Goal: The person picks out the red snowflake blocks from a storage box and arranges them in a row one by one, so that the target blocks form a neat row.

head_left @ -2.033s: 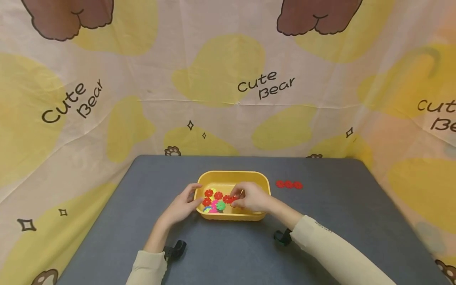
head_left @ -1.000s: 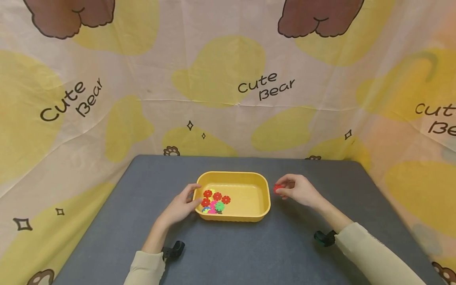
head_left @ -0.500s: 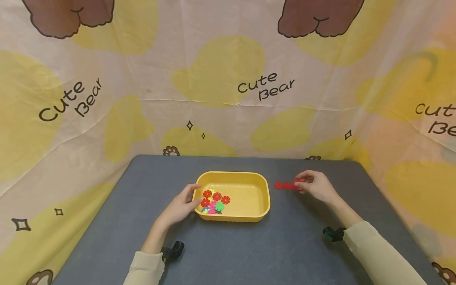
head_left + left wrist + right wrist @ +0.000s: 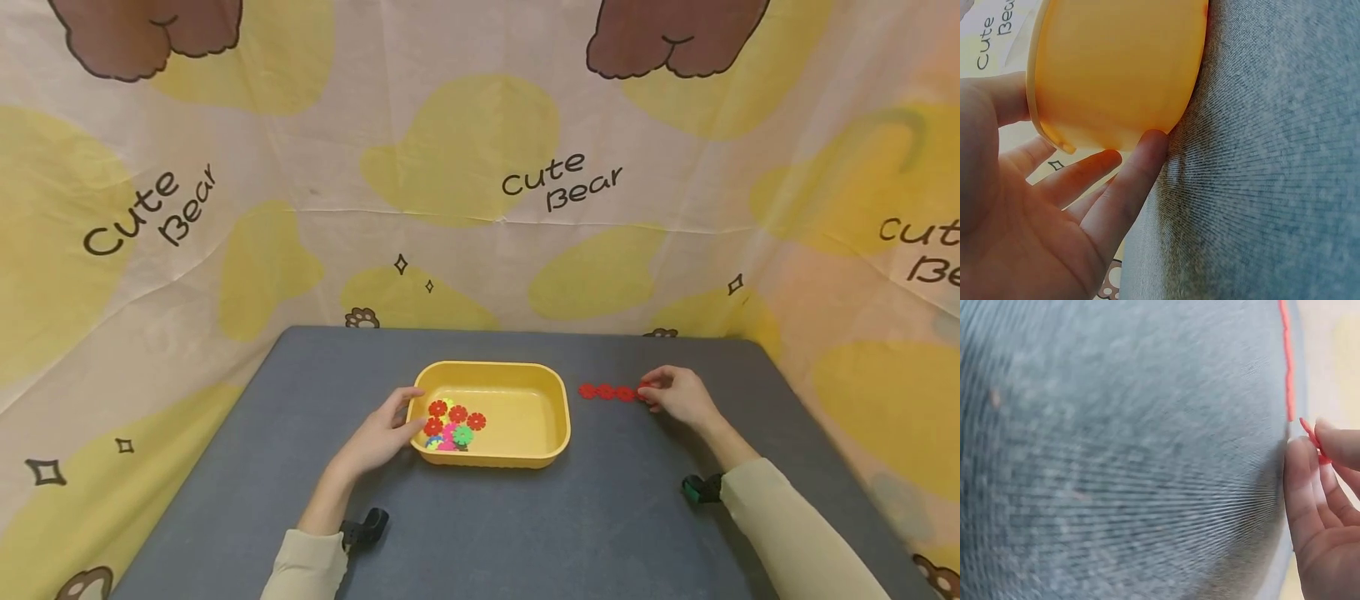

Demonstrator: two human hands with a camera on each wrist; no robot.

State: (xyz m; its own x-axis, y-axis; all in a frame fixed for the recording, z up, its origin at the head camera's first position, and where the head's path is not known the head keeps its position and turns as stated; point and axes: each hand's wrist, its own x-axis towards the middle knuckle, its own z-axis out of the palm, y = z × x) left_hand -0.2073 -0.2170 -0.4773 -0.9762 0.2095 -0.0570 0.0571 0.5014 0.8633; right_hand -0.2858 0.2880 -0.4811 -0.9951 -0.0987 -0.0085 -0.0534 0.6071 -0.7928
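Observation:
A yellow plastic tray point(image 4: 525, 417) stands on the table, with several flower-shaped snowflake discs at its left end. Among them are red discs point(image 4: 457, 413), a green disc point(image 4: 462, 435) and pink ones. My left hand point(image 4: 380, 433) holds the tray's left end, thumb over the rim and fingers against the outer wall point(image 4: 1116, 75). Right of the tray, three red discs point(image 4: 606, 392) lie in a row. At the row's right end my right hand point(image 4: 682, 396) pinches another red disc point(image 4: 1311, 434), which is tilted in the right wrist view and mostly hidden by fingers.
The blue-grey table point(image 4: 480, 533) ends at a printed cloth backdrop point(image 4: 465, 250) behind and at the sides. Each wrist wears a black camera band, one near the left sleeve point(image 4: 307, 558) and one near the right sleeve point(image 4: 787, 525).
My right hand has carried a red disc out of the tray, rightward past the row, to the row's right end. My left hand stays on the tray.

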